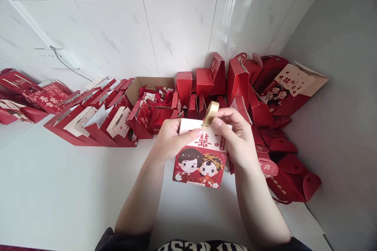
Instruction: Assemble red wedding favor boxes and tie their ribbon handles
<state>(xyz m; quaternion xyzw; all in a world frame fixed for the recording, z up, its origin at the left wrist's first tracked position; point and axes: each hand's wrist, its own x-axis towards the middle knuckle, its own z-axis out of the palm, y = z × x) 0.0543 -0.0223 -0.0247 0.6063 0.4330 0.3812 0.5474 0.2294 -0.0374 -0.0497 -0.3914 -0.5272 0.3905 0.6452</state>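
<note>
A small red and white gift box (200,164) hangs upright between my hands, with two cartoon figures and red characters on its front. My left hand (172,139) grips its upper left edge, thumb on the front near the top. A gold ribbon (211,114) curves up from a slot in the white top. My right hand (237,135) is at the upper right corner, its thumb and forefinger pinching the ribbon's end. The other right fingers are partly hidden behind the box.
Red gift bags (98,123) stand in a row at the left. A cardboard box (134,88) holds small red packages. More red boxes (184,82) line the tiled wall, and others (290,176) crowd the right. A cable (69,66) runs down from a wall socket.
</note>
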